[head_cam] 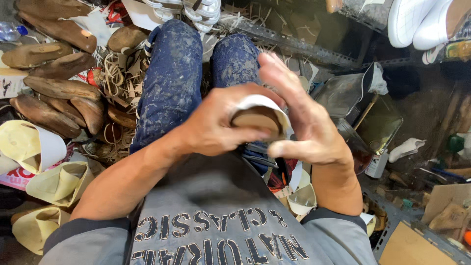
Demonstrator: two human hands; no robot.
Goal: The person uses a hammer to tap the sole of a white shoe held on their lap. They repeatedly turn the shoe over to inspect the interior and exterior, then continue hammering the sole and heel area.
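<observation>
Two hands up over the knees. Left hand (216, 125) wrapped tight round a brown wooden shoe form (255, 121) with white lining (260, 102) over its end. Right hand (306, 122) just beside it, fingers (279, 73) spread wide, thumb touching the white edge. Many more wooden forms (51, 88) piled on the left.

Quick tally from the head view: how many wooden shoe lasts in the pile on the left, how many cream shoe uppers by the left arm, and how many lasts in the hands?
Wooden lasts in the left pile: about 10, some partly hidden
Cream shoe uppers: 3
Last held in the hands: 1
Total: about 14
</observation>
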